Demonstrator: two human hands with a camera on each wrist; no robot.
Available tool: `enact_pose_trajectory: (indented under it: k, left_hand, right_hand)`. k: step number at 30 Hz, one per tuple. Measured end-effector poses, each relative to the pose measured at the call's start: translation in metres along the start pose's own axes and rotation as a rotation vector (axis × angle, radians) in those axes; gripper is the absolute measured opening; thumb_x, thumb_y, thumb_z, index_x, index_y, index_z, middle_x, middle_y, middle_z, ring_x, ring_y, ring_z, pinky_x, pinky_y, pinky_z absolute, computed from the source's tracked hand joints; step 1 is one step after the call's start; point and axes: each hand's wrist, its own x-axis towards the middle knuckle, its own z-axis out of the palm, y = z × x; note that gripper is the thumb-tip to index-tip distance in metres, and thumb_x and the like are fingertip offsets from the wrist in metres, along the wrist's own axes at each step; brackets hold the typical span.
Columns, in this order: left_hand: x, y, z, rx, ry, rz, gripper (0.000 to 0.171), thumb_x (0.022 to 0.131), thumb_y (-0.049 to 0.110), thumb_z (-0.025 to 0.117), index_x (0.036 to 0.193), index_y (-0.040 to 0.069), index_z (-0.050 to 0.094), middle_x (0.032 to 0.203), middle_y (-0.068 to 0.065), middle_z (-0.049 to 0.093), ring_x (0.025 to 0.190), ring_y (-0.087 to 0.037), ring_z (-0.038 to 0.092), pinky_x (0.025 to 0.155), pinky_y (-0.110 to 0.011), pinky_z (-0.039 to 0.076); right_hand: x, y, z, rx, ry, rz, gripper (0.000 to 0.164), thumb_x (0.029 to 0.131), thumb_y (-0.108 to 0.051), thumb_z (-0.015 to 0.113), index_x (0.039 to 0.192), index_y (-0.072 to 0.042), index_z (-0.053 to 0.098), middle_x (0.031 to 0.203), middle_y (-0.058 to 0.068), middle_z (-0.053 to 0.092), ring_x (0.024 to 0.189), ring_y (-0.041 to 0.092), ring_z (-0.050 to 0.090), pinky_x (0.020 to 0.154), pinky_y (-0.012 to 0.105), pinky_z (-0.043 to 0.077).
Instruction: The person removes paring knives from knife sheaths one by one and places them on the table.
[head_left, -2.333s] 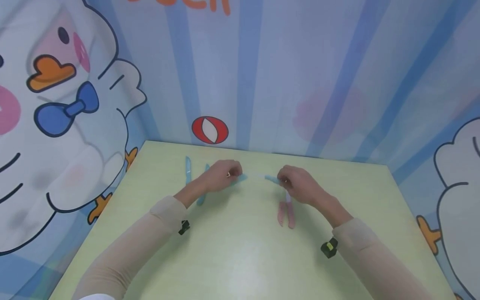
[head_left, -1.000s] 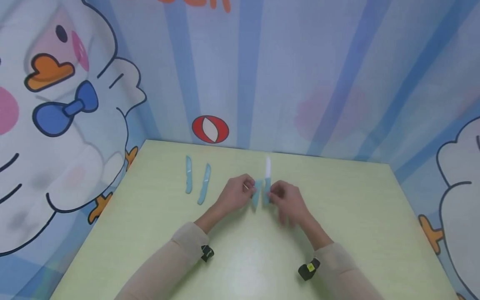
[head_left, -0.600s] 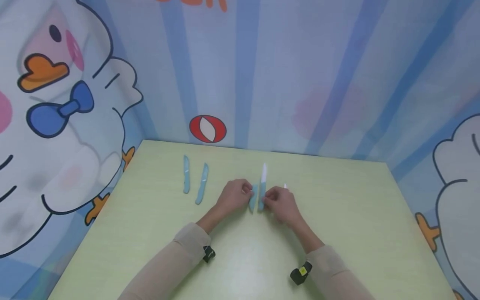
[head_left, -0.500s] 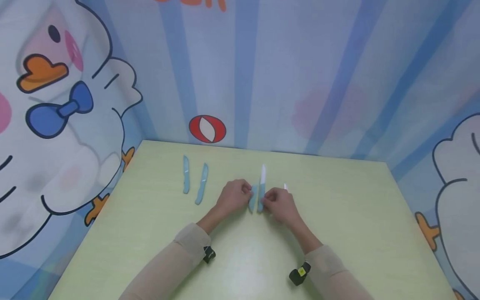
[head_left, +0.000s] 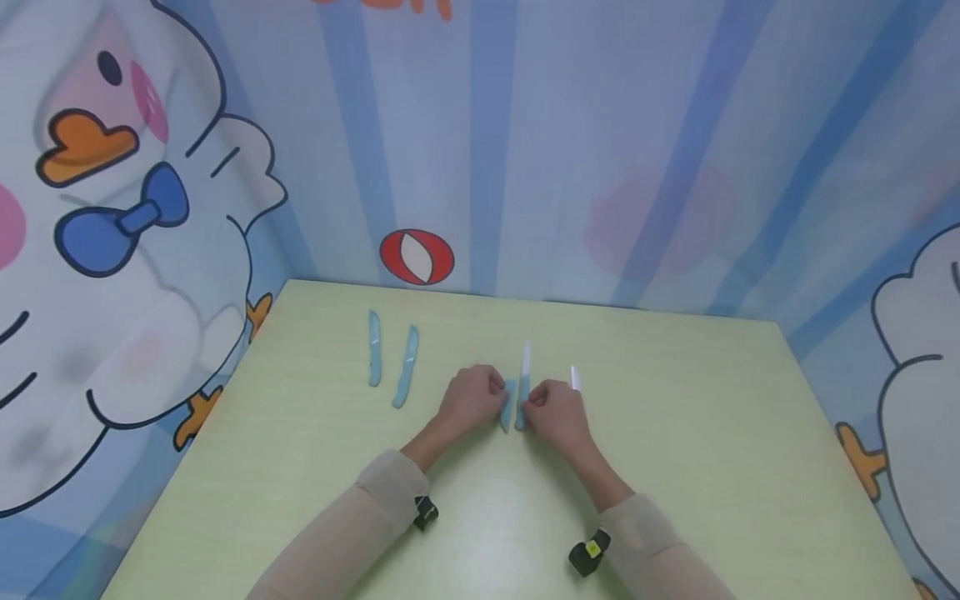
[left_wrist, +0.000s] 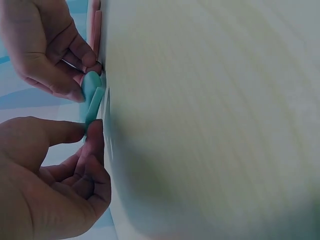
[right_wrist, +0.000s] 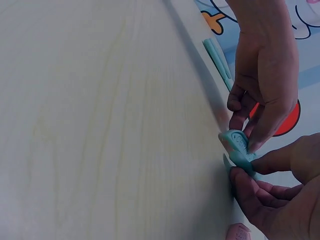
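Observation:
My left hand (head_left: 472, 396) pinches a light-blue knife sheath (head_left: 508, 404) between thumb and fingertips. Just right of it, my right hand (head_left: 558, 412) pinches the light-blue handle of a paring knife (head_left: 526, 360), whose bare white blade points to the far edge. Sheath and knife stand side by side, a narrow gap between them in the head view. From the left wrist, the sheath (left_wrist: 96, 104) and the knife handle (left_wrist: 91, 82) appear low over the tabletop. Behind my right hand a second white blade (head_left: 575, 377) shows; its lower part is hidden.
Two light-blue sheathed knives, one at the left (head_left: 375, 348) and one nearer my left hand (head_left: 406, 367), lie on the pale table (head_left: 675, 417). A pink piece (right_wrist: 238, 231) shows beneath my right hand in its wrist view. A printed curtain (head_left: 555, 150) stands behind the table.
My hands, earlier apart with sheath and knife end to end, have come together. Both pieces turned to point away from me and moved toward the near side. The pink handles became covered.

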Motion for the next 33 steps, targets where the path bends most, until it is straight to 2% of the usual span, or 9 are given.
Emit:
enact_pose_trajectory:
  k: [4,10,15,19,23,28,33]
  left_hand:
    - [0.001,0.001,0.001,0.0,-0.022,0.006,0.02,0.094,0.013,0.071,0.108,0.0,0.076,0.091,-0.007,0.075,0.077,-0.016,0.068,0.073,-0.032,0.059]
    - [0.002,0.002,0.002,0.017,-0.032,-0.008,0.018,0.094,0.011,0.069,0.107,-0.001,0.074,0.09,-0.008,0.072,0.075,-0.017,0.065,0.07,-0.031,0.057]
    - [0.001,0.002,0.004,0.035,-0.029,-0.024,0.014,0.093,0.01,0.067,0.104,0.0,0.071,0.09,-0.008,0.07,0.073,-0.019,0.062,0.066,-0.03,0.054]
    - [0.001,0.002,0.006,0.047,-0.022,-0.039,0.01,0.093,0.01,0.067,0.1,0.002,0.069,0.088,-0.007,0.068,0.072,-0.019,0.061,0.063,-0.03,0.051]
    - [0.003,0.002,0.01,0.075,-0.014,-0.028,0.008,0.093,0.012,0.067,0.097,0.005,0.067,0.085,-0.005,0.066,0.07,-0.019,0.06,0.062,-0.031,0.05]
    - [0.003,0.001,0.016,0.129,-0.005,-0.001,0.008,0.096,0.013,0.067,0.097,0.007,0.063,0.082,-0.005,0.064,0.068,-0.019,0.057,0.06,-0.031,0.049]
    - [0.001,0.002,0.018,0.168,-0.01,0.012,0.007,0.097,0.012,0.066,0.098,0.007,0.061,0.078,-0.004,0.061,0.065,-0.018,0.055,0.058,-0.031,0.047]
  right_hand:
    - [-0.001,-0.001,0.0,-0.023,0.025,-0.003,0.015,0.089,-0.009,0.074,0.097,0.003,0.074,0.081,0.008,0.074,0.07,0.018,0.068,0.066,0.033,0.058]
    - [0.0,-0.002,0.002,-0.114,0.058,-0.077,0.015,0.086,-0.007,0.073,0.097,0.003,0.075,0.082,0.009,0.074,0.071,0.02,0.068,0.068,0.036,0.06]
    - [0.001,-0.004,0.005,-0.166,0.039,-0.117,0.016,0.086,-0.004,0.069,0.097,0.007,0.072,0.08,0.012,0.071,0.065,0.02,0.063,0.062,0.034,0.057]
    - [0.002,-0.006,0.009,-0.2,0.036,-0.13,0.005,0.086,-0.003,0.066,0.085,0.002,0.066,0.07,0.009,0.063,0.059,0.019,0.055,0.052,0.031,0.046]
    - [0.002,-0.008,0.01,-0.281,0.041,-0.136,0.019,0.09,-0.004,0.065,0.073,-0.005,0.055,0.064,0.007,0.053,0.056,0.02,0.049,0.049,0.031,0.038]
    - [-0.002,-0.012,0.012,-0.379,0.037,-0.138,0.023,0.094,-0.007,0.062,0.073,-0.006,0.054,0.067,0.008,0.053,0.062,0.024,0.051,0.054,0.038,0.042]
    - [-0.01,-0.017,0.014,-0.481,0.046,-0.228,0.03,0.09,-0.001,0.062,0.064,-0.009,0.047,0.059,0.005,0.05,0.055,0.02,0.047,0.049,0.036,0.042]
